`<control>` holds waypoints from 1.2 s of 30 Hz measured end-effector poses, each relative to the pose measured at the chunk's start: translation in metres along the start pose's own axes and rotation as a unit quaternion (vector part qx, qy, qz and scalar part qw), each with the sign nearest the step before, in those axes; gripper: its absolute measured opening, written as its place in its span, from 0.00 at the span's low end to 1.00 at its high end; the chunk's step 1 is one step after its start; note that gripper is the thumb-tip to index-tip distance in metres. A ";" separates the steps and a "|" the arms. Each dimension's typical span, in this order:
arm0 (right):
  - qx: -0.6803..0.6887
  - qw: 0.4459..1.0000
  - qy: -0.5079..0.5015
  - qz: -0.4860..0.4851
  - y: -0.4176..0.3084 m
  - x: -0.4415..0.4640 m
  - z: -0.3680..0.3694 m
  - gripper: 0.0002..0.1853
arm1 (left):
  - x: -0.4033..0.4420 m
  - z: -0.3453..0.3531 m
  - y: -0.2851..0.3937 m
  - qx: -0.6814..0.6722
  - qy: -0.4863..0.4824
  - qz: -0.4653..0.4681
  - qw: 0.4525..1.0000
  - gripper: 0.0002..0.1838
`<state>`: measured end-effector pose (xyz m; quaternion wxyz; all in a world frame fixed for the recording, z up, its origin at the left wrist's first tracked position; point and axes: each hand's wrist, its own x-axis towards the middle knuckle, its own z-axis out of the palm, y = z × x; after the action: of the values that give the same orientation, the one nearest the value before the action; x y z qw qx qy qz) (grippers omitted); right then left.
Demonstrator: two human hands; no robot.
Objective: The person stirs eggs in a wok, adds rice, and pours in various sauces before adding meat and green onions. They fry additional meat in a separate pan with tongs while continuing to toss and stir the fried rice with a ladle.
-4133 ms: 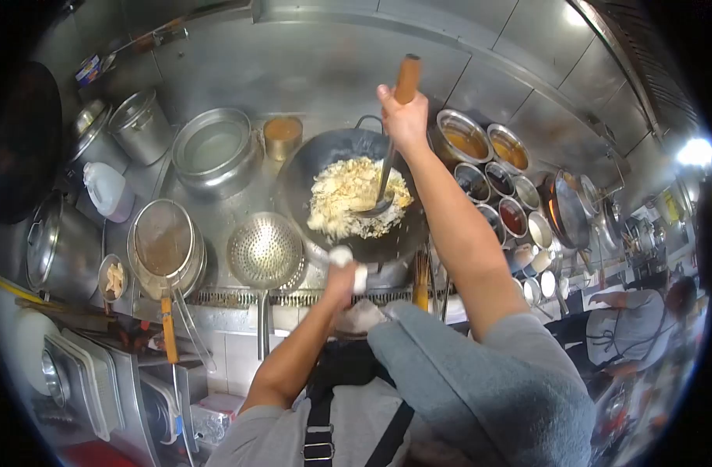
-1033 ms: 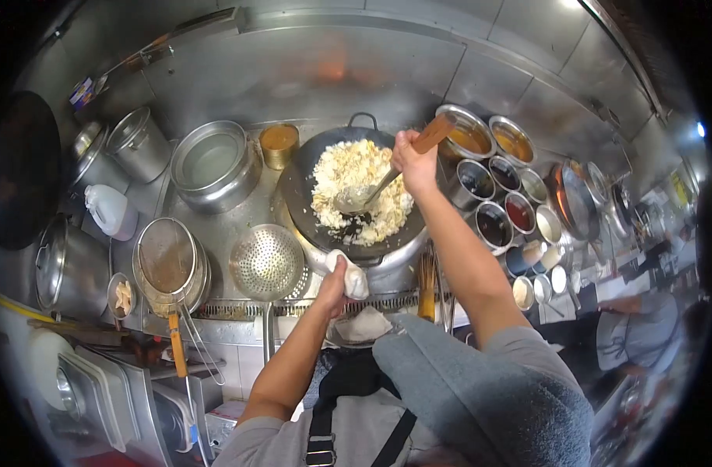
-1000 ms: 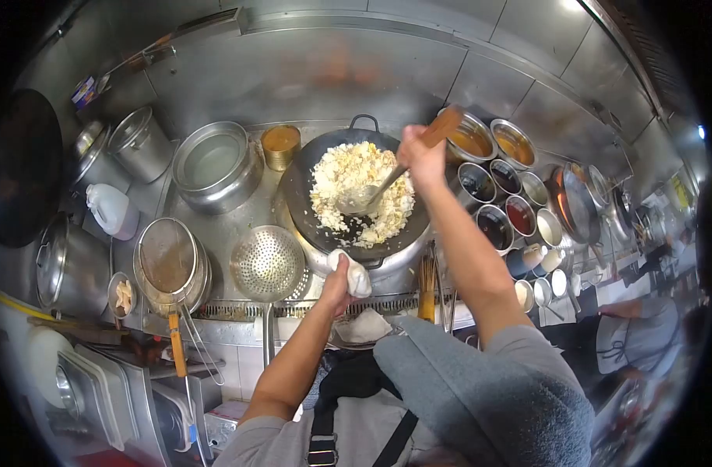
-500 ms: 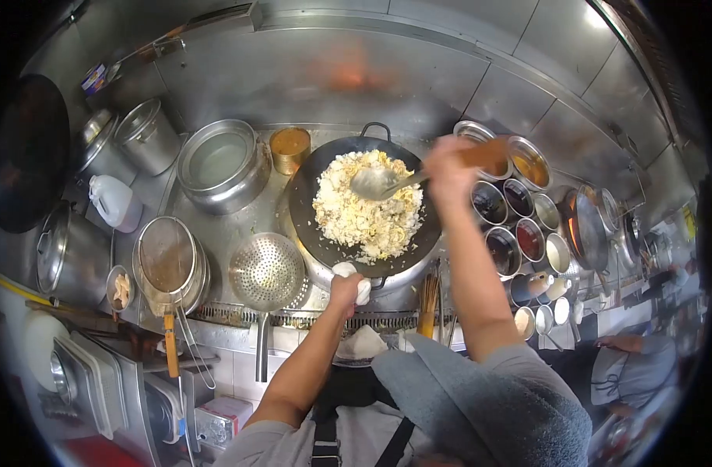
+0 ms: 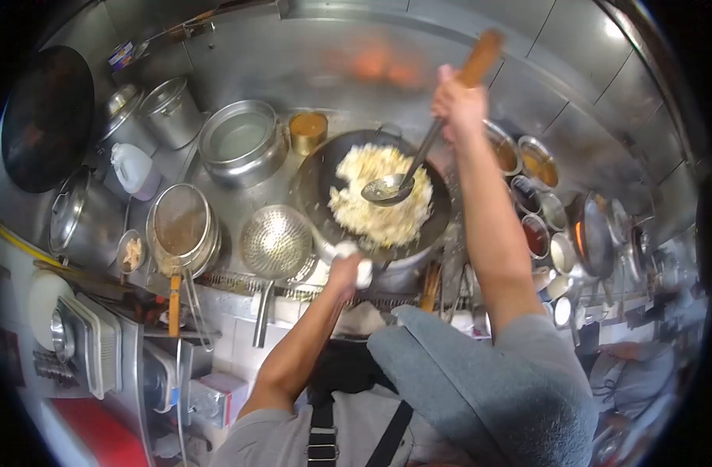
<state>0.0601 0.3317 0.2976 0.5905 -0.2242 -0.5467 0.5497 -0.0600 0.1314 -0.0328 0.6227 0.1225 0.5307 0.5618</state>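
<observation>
Right hand (image 5: 458,107): fingers curled round the shaft of the ladle (image 5: 387,189), near its wooden end, which juts up and away above the fist. I note motion blur on both. The ladle slants down to the left, and its bowl lies over the food (image 5: 379,226) in the wok (image 5: 317,183); I cannot tell how far it presses in.

Left hand (image 5: 344,274): fist closed around a white cloth (image 5: 363,272), held at the wok's near rim. From my feed I cannot make out whether the cloth grips a handle there.

Wok: in front of me, at mid-view, dark inside. The food is pale and loose, rice-like with yellowish bits, spread over the middle and near side; bare dark metal shows around it.

Left of the wok, on the steel desk (image 5: 222,194): a tin (image 5: 306,145) of orange-brown stuff just beside the far rim; a wide pot (image 5: 240,173) of cloudy liquid; nearer me, a perforated strainer (image 5: 275,240), handle toward me; farther left, a mesh sieve (image 5: 181,222) and a jug (image 5: 138,173).

Right of the wok: a cluster of sauce tubs (image 5: 536,236), partly behind the forearm, then a second wok (image 5: 595,233) with an orange glow at its side. Lower right: a co-worker (image 5: 632,381) in grey, blurred.
</observation>
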 end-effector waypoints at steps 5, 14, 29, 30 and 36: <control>0.058 0.978 -0.138 -0.147 -0.159 -0.056 -0.009 0.21 | -0.126 0.038 0.036 -0.079 0.027 0.025 0.996 0.08; -0.016 0.996 0.059 -0.069 -0.023 -0.048 0.011 0.14 | -0.079 -0.064 -0.082 0.067 0.014 0.108 0.992 0.10; -0.022 0.995 0.057 -0.083 -0.086 -0.057 0.022 0.15 | -0.146 -0.044 -0.041 0.109 -0.009 0.131 0.985 0.15; -0.024 0.994 0.042 -0.095 -0.114 -0.067 0.023 0.14 | -0.154 -0.032 -0.025 0.042 -0.022 0.080 0.996 0.16; -0.216 0.959 0.166 -0.072 0.033 -0.067 0.008 0.16 | -0.029 0.018 0.004 -0.049 -0.022 -0.003 0.999 0.10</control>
<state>0.0537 0.2786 0.2446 0.6484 -0.3948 -0.5612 0.3298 -0.0423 0.1170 -0.0077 0.6414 0.1024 0.4889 0.5823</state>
